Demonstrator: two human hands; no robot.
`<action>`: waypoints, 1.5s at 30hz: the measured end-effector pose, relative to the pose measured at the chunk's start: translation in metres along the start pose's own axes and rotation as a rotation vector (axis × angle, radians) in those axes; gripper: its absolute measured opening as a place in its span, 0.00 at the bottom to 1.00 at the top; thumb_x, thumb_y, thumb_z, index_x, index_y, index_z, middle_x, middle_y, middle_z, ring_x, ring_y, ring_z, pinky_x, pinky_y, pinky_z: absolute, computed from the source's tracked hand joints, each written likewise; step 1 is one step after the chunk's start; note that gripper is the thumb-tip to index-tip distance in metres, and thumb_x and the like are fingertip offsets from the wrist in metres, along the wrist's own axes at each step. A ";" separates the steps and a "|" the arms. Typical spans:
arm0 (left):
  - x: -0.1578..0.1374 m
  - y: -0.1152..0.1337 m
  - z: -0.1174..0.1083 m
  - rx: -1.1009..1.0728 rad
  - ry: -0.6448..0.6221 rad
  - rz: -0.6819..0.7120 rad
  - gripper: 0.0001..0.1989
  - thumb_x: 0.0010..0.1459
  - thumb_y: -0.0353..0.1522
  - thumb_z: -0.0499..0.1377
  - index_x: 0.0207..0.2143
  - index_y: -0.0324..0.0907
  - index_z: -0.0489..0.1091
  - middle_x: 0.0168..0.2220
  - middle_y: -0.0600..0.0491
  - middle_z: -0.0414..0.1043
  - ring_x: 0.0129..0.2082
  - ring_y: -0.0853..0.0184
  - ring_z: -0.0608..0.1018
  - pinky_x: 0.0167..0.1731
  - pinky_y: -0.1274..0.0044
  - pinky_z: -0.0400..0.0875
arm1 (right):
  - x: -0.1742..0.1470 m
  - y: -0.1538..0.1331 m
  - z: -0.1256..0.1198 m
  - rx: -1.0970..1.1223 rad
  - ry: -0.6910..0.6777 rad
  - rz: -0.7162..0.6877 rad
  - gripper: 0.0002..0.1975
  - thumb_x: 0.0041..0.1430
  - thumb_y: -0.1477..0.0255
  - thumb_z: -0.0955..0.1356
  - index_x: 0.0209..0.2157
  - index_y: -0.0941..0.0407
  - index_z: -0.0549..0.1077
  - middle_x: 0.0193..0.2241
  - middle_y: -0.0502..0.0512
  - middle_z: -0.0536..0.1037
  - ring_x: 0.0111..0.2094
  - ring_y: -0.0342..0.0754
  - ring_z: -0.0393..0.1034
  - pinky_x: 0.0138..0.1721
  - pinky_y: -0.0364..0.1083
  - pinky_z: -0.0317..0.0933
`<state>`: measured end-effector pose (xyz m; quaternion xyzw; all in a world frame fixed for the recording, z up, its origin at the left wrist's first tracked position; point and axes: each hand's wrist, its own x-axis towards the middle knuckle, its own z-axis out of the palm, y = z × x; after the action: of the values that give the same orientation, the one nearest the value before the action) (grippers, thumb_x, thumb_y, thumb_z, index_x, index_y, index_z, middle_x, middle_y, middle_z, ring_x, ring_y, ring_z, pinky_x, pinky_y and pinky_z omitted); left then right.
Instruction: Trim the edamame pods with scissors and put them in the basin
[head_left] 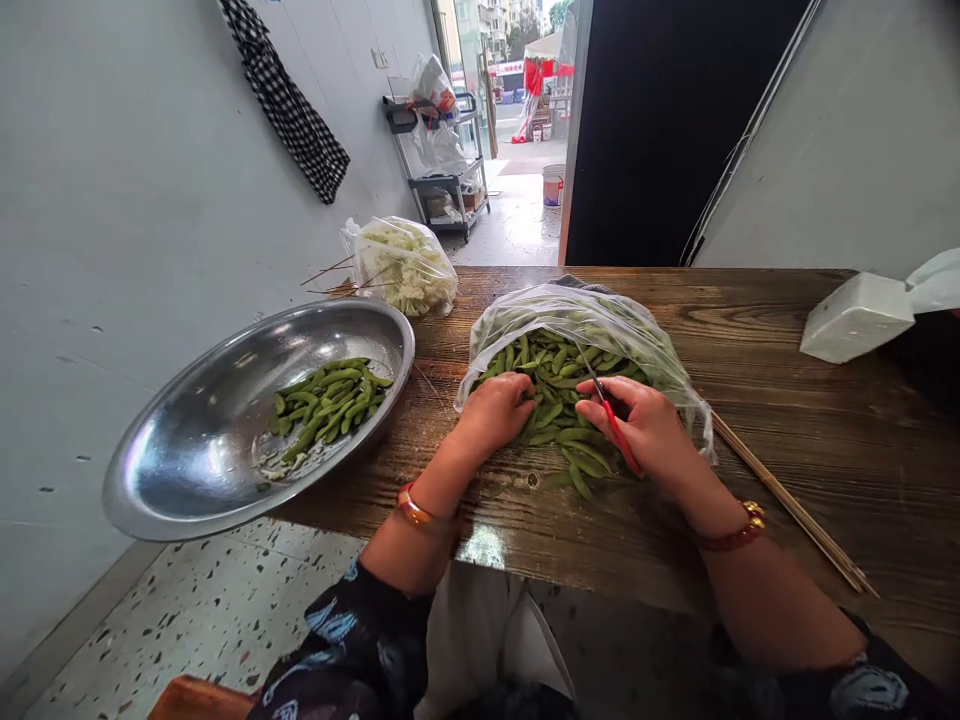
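Green edamame pods (551,405) spill from the mouth of a clear plastic bag (645,335) onto the wooden table. My left hand (496,408) is at the left of the heap, fingers curled down among the pods; what they pinch, if anything, is hidden. Over the right side of the heap, my right hand (637,425) grips red-handled scissors (619,430), their thin blades pointing up and away from me. To the left, a wide steel basin (202,420) holds a smaller pile of edamame pods (334,405).
A bag of pale cauliflower pieces (405,265) sits behind the basin, with thin sticks beside it. Bamboo skewers (795,505) lie right of the pod bag. A tissue pack (859,315) stands at the far right. Beyond the table are a shelf cart (442,185) and an open doorway.
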<state>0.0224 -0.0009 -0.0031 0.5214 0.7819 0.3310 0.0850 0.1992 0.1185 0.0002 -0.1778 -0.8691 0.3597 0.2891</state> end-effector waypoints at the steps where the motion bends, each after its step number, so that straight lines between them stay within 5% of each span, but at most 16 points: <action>1: 0.000 0.001 0.000 -0.023 0.015 0.017 0.05 0.47 0.25 0.62 0.24 0.41 0.69 0.27 0.54 0.68 0.30 0.66 0.70 0.33 0.76 0.61 | 0.000 0.000 0.000 0.003 0.000 0.001 0.16 0.59 0.58 0.67 0.39 0.56 0.76 0.33 0.55 0.78 0.33 0.49 0.71 0.36 0.47 0.64; 4: -0.001 0.005 -0.003 -0.209 0.039 0.033 0.04 0.48 0.27 0.62 0.25 0.40 0.69 0.28 0.54 0.68 0.31 0.69 0.69 0.33 0.77 0.62 | 0.001 -0.002 0.000 0.011 -0.003 -0.003 0.16 0.59 0.58 0.67 0.39 0.56 0.76 0.33 0.55 0.78 0.33 0.49 0.71 0.36 0.47 0.64; 9: -0.006 0.013 -0.008 -0.843 -0.158 -0.156 0.14 0.53 0.40 0.62 0.33 0.38 0.66 0.28 0.55 0.68 0.19 0.78 0.62 0.19 0.82 0.53 | 0.001 -0.002 0.000 0.000 -0.018 -0.023 0.16 0.59 0.59 0.67 0.39 0.56 0.76 0.34 0.56 0.79 0.34 0.50 0.72 0.38 0.48 0.65; 13: -0.008 0.017 -0.005 -1.068 -0.220 -0.252 0.19 0.51 0.43 0.64 0.35 0.38 0.66 0.29 0.54 0.70 0.17 0.80 0.62 0.15 0.84 0.45 | 0.000 0.000 0.003 -0.009 -0.043 -0.054 0.15 0.59 0.59 0.67 0.40 0.55 0.76 0.36 0.56 0.79 0.36 0.50 0.72 0.39 0.48 0.65; 23: -0.008 0.019 -0.001 -0.999 -0.102 -0.213 0.19 0.49 0.41 0.66 0.39 0.36 0.76 0.30 0.51 0.73 0.20 0.79 0.63 0.19 0.83 0.54 | -0.001 0.003 0.006 -0.021 -0.061 -0.069 0.15 0.59 0.60 0.67 0.41 0.55 0.76 0.38 0.57 0.79 0.38 0.51 0.73 0.40 0.49 0.65; 31: -0.008 0.019 0.003 -0.910 -0.097 -0.130 0.19 0.44 0.35 0.69 0.39 0.36 0.74 0.30 0.52 0.72 0.27 0.74 0.69 0.25 0.83 0.60 | -0.002 0.005 0.007 -0.030 -0.070 -0.078 0.15 0.59 0.60 0.68 0.42 0.55 0.76 0.38 0.57 0.78 0.38 0.51 0.73 0.39 0.49 0.66; 37: -0.008 0.019 0.002 -0.969 -0.178 -0.197 0.19 0.51 0.42 0.65 0.38 0.35 0.72 0.31 0.51 0.73 0.19 0.80 0.62 0.18 0.84 0.52 | -0.002 0.008 0.008 -0.036 -0.081 -0.087 0.16 0.58 0.60 0.69 0.43 0.55 0.75 0.38 0.57 0.78 0.38 0.52 0.73 0.39 0.50 0.67; 45: -0.011 0.021 0.002 -0.947 -0.239 -0.092 0.17 0.53 0.43 0.63 0.33 0.36 0.73 0.28 0.52 0.72 0.19 0.79 0.64 0.18 0.82 0.54 | -0.003 0.001 0.008 -0.108 -0.153 -0.081 0.17 0.56 0.59 0.70 0.44 0.54 0.75 0.36 0.55 0.74 0.35 0.50 0.71 0.38 0.48 0.65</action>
<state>0.0443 -0.0039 0.0056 0.4247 0.5527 0.5836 0.4165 0.1969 0.1133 -0.0068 -0.1299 -0.9133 0.3128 0.2260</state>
